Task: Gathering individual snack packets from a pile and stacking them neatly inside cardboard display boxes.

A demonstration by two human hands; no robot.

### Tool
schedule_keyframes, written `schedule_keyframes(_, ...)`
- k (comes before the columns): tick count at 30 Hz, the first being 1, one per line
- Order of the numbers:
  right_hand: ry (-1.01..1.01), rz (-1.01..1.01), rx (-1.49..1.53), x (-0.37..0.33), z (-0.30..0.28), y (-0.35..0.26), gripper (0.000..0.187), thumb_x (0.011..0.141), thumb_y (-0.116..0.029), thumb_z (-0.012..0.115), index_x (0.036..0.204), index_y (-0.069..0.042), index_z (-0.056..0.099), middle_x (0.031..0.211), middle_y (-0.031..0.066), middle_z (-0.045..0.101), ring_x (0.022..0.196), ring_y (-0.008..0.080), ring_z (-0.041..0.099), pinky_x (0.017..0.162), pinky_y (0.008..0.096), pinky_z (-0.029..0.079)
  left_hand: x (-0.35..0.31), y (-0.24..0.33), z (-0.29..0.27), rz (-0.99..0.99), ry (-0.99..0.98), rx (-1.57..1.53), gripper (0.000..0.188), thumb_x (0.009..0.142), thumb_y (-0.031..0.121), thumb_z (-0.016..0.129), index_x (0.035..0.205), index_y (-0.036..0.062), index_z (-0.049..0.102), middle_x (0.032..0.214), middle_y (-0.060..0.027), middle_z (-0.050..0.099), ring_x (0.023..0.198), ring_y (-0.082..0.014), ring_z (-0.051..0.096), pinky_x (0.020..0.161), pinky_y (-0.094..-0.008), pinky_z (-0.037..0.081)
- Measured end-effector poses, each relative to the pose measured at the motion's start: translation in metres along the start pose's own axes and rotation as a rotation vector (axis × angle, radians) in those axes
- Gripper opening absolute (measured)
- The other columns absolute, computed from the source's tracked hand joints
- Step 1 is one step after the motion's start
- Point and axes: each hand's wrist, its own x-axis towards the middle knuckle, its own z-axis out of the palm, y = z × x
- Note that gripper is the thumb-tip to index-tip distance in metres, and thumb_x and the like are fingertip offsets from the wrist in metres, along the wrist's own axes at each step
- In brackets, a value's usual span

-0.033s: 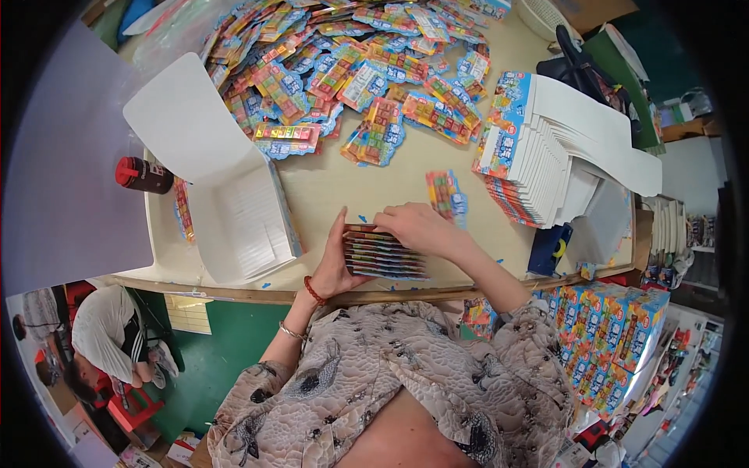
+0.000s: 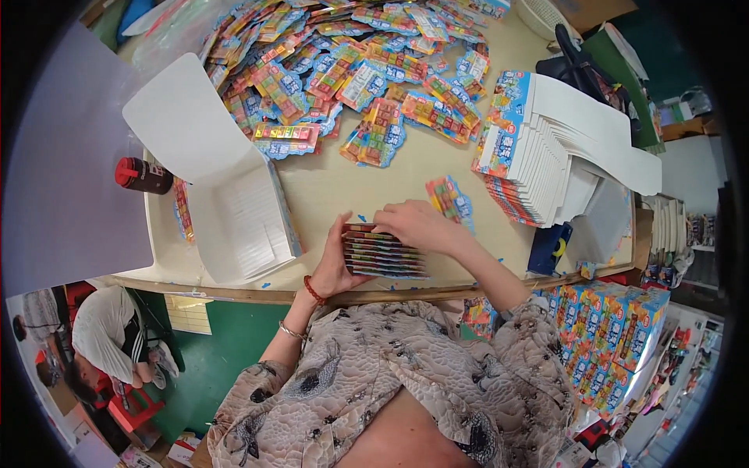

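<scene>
Near the front edge of the table, my left hand (image 2: pixel 336 261) is closed round the left end of a stack of candy packs (image 2: pixel 384 253), seen edge-on in several layers. My right hand (image 2: pixel 416 225) reaches over the stack's far side, fingers bent onto its top edge; its fingertips are partly hidden. One loose candy pack (image 2: pixel 450 203), colourful with a blue border, lies just beyond my right hand. Farther back, a large heap of similar packs (image 2: pixel 335 70) covers the table, with a few packs (image 2: pixel 377 132) at its near edge.
An open white box (image 2: pixel 234 226) with its flap up stands at left, beside a dark red-lidded bottle (image 2: pixel 144 175). Nested display boxes (image 2: pixel 538 156) lie at right, near a blue tape dispenser (image 2: pixel 550 248). Packed boxes (image 2: pixel 608 343) are stacked below right. A person (image 2: pixel 109 335) bends down at lower left.
The loose candy pack beyond my right hand has shifted slightly toward me and to the right, and looks less blurred. Both hands remain at the stack, almost unmoved.
</scene>
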Motion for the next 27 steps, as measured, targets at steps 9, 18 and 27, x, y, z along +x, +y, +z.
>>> schedule_keyframes(9,0.516,0.861,-0.044,0.082,-0.007,0.086,0.085,0.079,-0.058,0.063,0.133,0.004,0.039,0.132,0.0217,0.045,0.123,0.0337,0.045,0.096,0.0535,0.039,0.009,0.034,0.001,0.14,-0.011,0.583,0.109,0.057,0.018,0.091,0.142,0.005,0.023,0.133,-0.0135,0.037,0.117,-0.0246,0.045,0.103,-0.0357,0.038)
schedule_keyframes(18,0.75,0.392,0.561,0.061,-0.011,0.099,0.044,0.075,-0.021,0.072,0.114,-0.003,0.058,0.092,0.0129,0.065,0.087,0.0203,0.064,0.077,0.0326,0.049,0.007,0.03,-0.006,0.122,-0.03,0.595,0.104,0.056,0.017,0.09,0.138,0.0048,0.028,0.128,-0.0146,0.042,0.116,-0.0276,0.047,0.1,-0.0376,0.04)
schedule_keyframes(27,0.061,0.167,0.451,-0.02,0.021,0.03,0.031,0.09,-0.019,0.053,0.117,-0.008,0.064,0.109,0.0114,0.066,0.098,0.0236,0.063,0.084,0.0352,0.048,0.023,0.043,0.002,0.234,-0.082,0.596,0.142,0.056,0.019,0.091,0.148,0.0047,-0.017,0.14,-0.0194,0.029,0.13,-0.0321,0.036,0.109,-0.0397,0.03)
